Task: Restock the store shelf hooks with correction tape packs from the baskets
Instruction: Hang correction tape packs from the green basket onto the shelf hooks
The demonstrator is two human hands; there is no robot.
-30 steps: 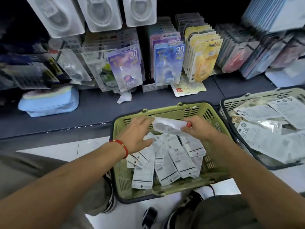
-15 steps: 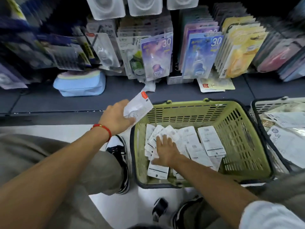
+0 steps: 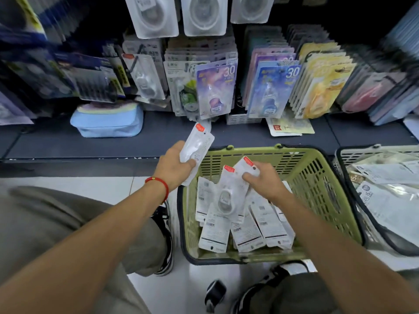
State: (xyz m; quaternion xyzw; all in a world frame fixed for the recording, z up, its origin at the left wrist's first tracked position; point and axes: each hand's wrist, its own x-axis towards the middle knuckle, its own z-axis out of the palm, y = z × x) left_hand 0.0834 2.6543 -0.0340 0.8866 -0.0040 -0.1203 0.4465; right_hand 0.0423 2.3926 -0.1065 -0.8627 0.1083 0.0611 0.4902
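A green basket (image 3: 317, 177) on the floor holds several white correction tape packs (image 3: 256, 227). My left hand (image 3: 174, 166) grips a white pack with a red tab (image 3: 197, 143), held upright just left of the basket's rim. Over the basket's middle, my right hand (image 3: 265, 182) pinches two packs (image 3: 233, 191) by their red-tabbed tops; they hang above the pile. Shelf hooks above carry clear correction tape packs (image 3: 145, 75) and coloured ones (image 3: 215, 89).
A second, pale basket (image 3: 344, 155) with white packets stands at the right. A light blue pouch (image 3: 106, 123) lies on the dark shelf base (image 3: 158, 141). Loose cards (image 3: 290, 128) lie under the hooks. My knees and shoes flank the green basket.
My right hand has lifted from the pile with two packs pinched in it. My left hand, still holding its pack, has shifted right towards the basket's rim.
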